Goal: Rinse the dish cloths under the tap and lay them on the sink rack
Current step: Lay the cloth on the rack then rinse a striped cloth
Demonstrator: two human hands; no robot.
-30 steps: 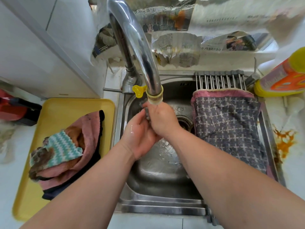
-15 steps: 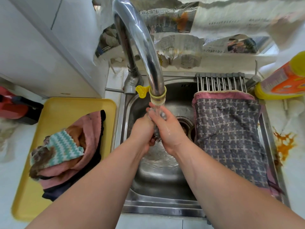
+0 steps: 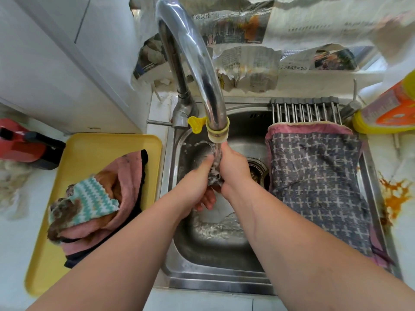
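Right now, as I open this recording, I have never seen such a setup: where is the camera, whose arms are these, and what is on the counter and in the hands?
There is no machine here. A person works with bare hands, and the one camera sits on their head, looking forward and down, so the arms reach in from the bottom edge. This is the only view. The left hand and right hand together grip a wet cloth under the running tap, over the sink. Across the sink's right side lies a rack, with a patterned cloth spread on it. Left of the sink, a yellow tray holds a pile of cloths, some stained. A yellow bottle is at the far right.
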